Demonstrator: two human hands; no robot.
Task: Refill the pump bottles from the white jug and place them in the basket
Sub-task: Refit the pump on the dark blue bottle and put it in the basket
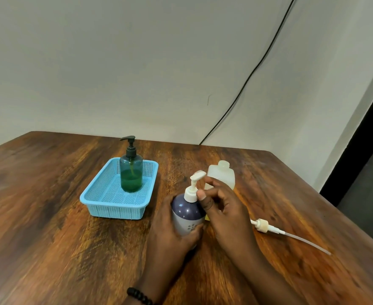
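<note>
My left hand (170, 230) grips the body of a purple-and-white pump bottle (186, 211) standing on the wooden table. My right hand (223, 205) is at its white pump head (193, 188), thumb and fingers around the collar. Right behind it stands the white jug (222, 176), uncapped, partly hidden by my right hand. A green pump bottle (131, 170) with a black pump stands upright inside the blue basket (97, 202) to the left.
A loose white pump (263, 225) with its long dip tube lies on the table to the right of my hands. A black cable (247, 80) runs down the wall behind. The table's right edge is close by.
</note>
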